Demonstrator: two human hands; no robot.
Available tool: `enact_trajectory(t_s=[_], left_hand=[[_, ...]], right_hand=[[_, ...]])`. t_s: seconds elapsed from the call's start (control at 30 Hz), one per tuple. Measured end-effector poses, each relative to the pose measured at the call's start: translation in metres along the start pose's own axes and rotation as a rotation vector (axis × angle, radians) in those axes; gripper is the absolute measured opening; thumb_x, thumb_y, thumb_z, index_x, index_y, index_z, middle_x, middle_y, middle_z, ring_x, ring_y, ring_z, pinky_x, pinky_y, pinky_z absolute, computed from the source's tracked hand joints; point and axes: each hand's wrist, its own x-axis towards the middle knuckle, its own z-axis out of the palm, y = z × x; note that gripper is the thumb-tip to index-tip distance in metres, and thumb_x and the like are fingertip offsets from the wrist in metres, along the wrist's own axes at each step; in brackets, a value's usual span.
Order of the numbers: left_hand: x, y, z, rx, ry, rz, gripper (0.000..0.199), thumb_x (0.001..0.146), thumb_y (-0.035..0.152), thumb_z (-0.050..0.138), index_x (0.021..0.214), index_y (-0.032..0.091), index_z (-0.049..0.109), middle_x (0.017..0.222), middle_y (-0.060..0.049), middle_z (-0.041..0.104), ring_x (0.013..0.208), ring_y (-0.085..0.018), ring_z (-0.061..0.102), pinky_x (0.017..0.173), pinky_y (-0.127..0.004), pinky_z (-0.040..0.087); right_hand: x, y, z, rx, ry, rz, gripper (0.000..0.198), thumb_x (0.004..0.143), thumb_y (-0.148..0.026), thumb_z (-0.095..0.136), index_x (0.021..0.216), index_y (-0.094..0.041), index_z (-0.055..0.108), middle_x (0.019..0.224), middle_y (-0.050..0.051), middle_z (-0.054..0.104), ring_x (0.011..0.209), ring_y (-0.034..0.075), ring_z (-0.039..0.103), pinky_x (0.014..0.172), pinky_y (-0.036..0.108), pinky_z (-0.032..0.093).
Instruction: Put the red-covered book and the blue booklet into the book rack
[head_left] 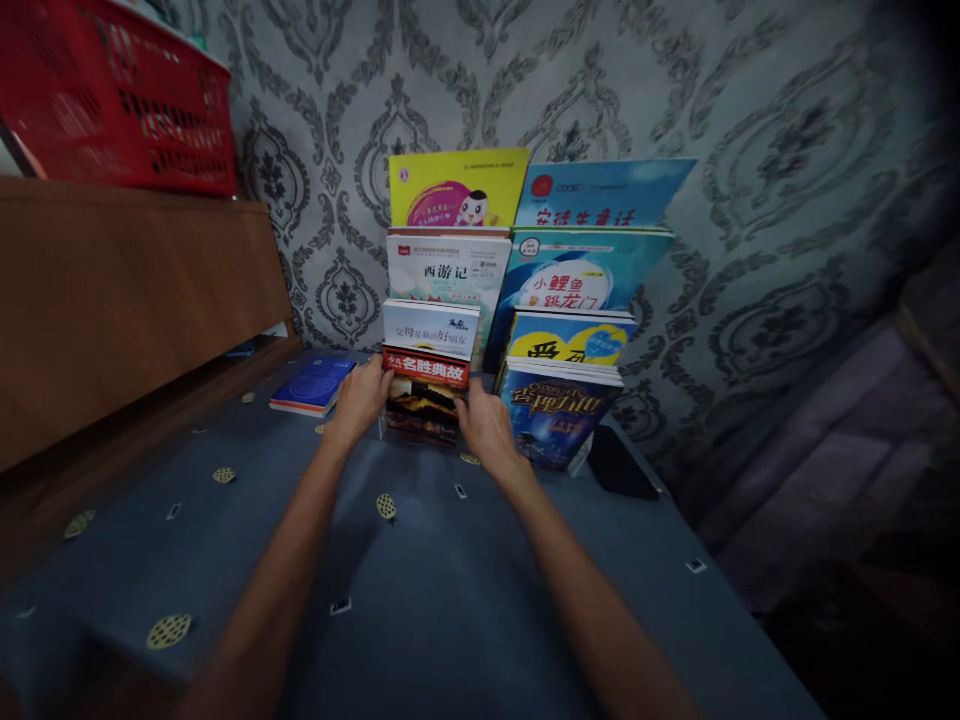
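Between my two hands stands a small book with a red band and a dark cover. My left hand grips its left edge, and my right hand has its fingers on the right edge. Directly behind it rises a pale-covered book, then a light green book and a yellow book at the back. Right of my right hand is a second upright row, with a dark blue book at its front. A flat blue book lies to the left of my left hand.
The dark blue patterned cloth covers the surface. A wooden cabinet stands at left with a red plastic basket on top. A black flat object lies right of the books. Patterned wallpaper is behind.
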Motion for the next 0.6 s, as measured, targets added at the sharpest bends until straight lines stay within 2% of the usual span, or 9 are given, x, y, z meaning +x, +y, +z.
enact_trajectory(t_s=[0.43,0.6], left_hand=[[-0.0012,0.0045,-0.0001,0.005,0.015,-0.032,0.026,0.104,0.032,0.043,0.117,0.016,0.059,0.112,-0.015,0.075,0.108,-0.030,0.071,0.085,-0.034,0.050],[-0.0021,0.0053,0.0004,-0.007,0.017,-0.042,0.025,0.103,0.031,0.045,0.120,0.017,0.057,0.114,-0.015,0.074,0.109,-0.030,0.070,0.085,-0.035,0.051]], right_hand=[[0.0041,0.0047,0.0066,0.069,0.046,-0.004,0.029,0.102,-0.023,0.045,0.127,-0.010,0.052,0.097,0.018,0.074,0.086,0.027,0.071,0.071,0.033,0.046],[0.0038,0.0058,0.0047,0.085,0.036,-0.019,0.028,0.103,-0.023,0.044,0.126,-0.009,0.052,0.101,0.019,0.075,0.088,0.027,0.071,0.070,0.032,0.045]])
